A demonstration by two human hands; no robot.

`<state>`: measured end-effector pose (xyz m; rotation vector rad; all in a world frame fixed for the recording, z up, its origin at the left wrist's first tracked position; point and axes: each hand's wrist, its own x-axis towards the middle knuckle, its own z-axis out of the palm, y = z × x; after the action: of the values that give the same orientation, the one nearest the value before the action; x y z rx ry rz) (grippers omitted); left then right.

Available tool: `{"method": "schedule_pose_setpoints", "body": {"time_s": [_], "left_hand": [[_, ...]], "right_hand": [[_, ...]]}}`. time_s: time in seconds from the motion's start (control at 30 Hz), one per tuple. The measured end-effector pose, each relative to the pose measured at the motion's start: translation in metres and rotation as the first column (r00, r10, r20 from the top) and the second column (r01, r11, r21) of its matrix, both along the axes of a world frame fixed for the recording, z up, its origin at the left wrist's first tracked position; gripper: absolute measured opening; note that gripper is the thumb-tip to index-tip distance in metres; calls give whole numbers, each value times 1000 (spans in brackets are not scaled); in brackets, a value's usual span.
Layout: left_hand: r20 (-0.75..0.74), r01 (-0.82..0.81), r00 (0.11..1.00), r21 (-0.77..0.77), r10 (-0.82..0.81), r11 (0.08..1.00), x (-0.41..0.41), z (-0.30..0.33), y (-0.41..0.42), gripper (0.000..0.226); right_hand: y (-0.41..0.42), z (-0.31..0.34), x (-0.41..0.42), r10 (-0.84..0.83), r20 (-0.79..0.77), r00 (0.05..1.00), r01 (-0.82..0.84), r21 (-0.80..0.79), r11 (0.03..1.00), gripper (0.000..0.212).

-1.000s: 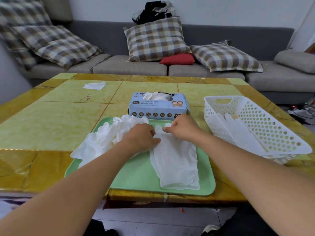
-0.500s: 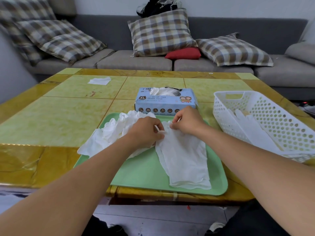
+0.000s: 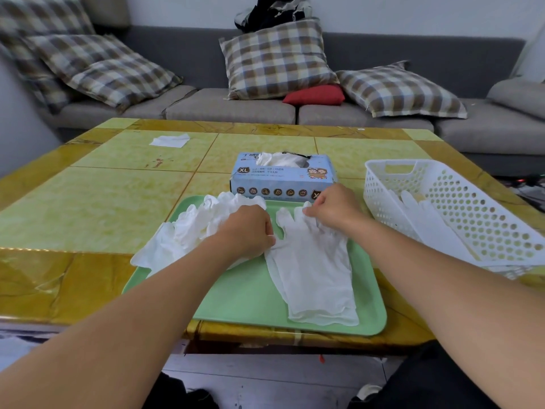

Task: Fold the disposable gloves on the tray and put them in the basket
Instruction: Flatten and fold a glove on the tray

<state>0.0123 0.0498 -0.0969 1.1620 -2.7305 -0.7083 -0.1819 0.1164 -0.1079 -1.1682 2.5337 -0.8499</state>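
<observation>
A white disposable glove point(image 3: 315, 270) lies flat on the green tray point(image 3: 244, 302), fingers pointing away from me. My left hand point(image 3: 246, 231) pinches the glove's left edge near its thumb. My right hand point(image 3: 333, 206) pinches the glove's fingertips at the far end. A crumpled heap of more white gloves point(image 3: 191, 228) sits on the tray's left side and spills over its edge. The white perforated basket point(image 3: 460, 196) stands to the right of the tray and holds white gloves point(image 3: 427, 219).
A blue glove box point(image 3: 283, 178) marked XL stands just behind the tray. A white tissue point(image 3: 171, 140) lies far left on the yellow-green table point(image 3: 88, 208). A grey sofa with plaid cushions runs behind the table.
Both hands have shifted slightly apart on the glove's finger end, and its fingers now lie spread flatter. The camera has moved a little closer.
</observation>
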Motion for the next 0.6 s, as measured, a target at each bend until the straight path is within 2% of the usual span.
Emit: {"method": "schedule_pose_setpoints", "body": {"time_s": [0.07,0.17,0.23,0.3,0.37,0.5,0.57,0.6], "left_hand": [[2,0,1000,-24,0,1000,-3,2,4,15],[20,2,1000,-43,-2,999,-5,2,7,42],[59,31,998,-66,-27,997,-5,0,7,39],[106,65,993,-95,-55,993,-4,-1,5,28],[110,81,991,-83,-72,993,-2,0,1,26],[128,104,987,-39,-98,994,1,2,-4,46],[119,104,988,-40,-99,994,2,3,-3,58],[92,111,990,-51,-106,993,2,5,-1,61]], "right_hand": [[2,-7,1,30,40,999,-31,22,999,25],[0,-10,3,60,65,996,-52,-111,992,16],[-1,-11,5,111,77,991,-100,-139,985,15],[-1,-11,6,140,86,986,-131,-111,985,17],[1,-7,0,119,49,992,-114,-94,989,23],[12,3,-15,25,-159,987,-14,69,998,14],[17,1,-18,18,-128,992,2,151,988,30],[18,-1,-20,17,-116,993,3,170,985,30]]}}
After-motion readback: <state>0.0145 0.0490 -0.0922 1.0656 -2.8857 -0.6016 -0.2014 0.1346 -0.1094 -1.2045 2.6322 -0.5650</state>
